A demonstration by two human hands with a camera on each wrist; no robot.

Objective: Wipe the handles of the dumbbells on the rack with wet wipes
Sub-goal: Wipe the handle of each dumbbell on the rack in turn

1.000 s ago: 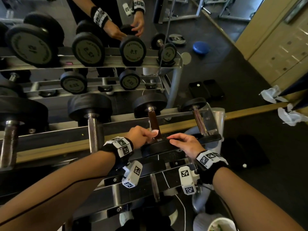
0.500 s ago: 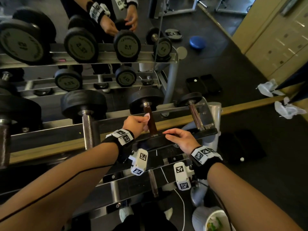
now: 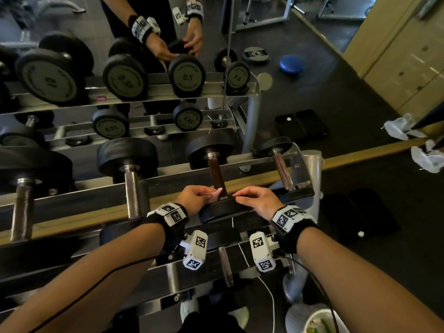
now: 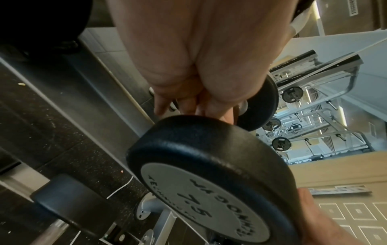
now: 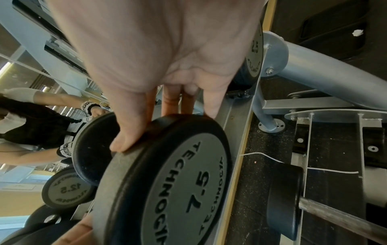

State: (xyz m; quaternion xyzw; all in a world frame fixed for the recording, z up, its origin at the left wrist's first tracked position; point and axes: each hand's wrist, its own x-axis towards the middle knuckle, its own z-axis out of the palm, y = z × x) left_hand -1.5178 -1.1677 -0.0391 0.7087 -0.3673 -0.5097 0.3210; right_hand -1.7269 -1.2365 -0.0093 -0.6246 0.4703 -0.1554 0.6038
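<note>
The black rubber-ended dumbbell marked 7.5 point(image 3: 225, 205) lies across the top rails of the grey steel dumbbell rack point(image 3: 96, 188), its brown worn handle point(image 3: 217, 179) running away from me toward the mirror, second from the rack's right end. My left hand point(image 3: 194, 195) sits at the near end of that handle, its fingers point(image 3: 204, 192) curled and pinching a small pale wet wipe point(image 3: 215, 194) against the bar just beside the near weight head. In the left wrist view the fingers are bunched behind that head and the wipe itself is hidden. My right hand point(image 3: 259, 200) rests on the rim of the near head, and the right wrist view shows its thumb and fingers point(image 5: 130, 132) curled over the rubber edge point(image 5: 167, 165), gripping it. To the right, the smaller dumbbell with a reddish handle point(image 3: 283, 171) lies on the same rails, apart from mine; to the left, a heavier dumbbell with a bare steel handle point(image 3: 132, 188) lies alongside. The mirror point(image 3: 144, 92) behind the rack repeats the dumbbells and both my hands. Crumpled white wipes point(image 3: 425, 159) lie on the dark floor off to the right, well apart from the rack, and a white bin point(image 3: 298, 316) stands on the floor below my right arm.
</note>
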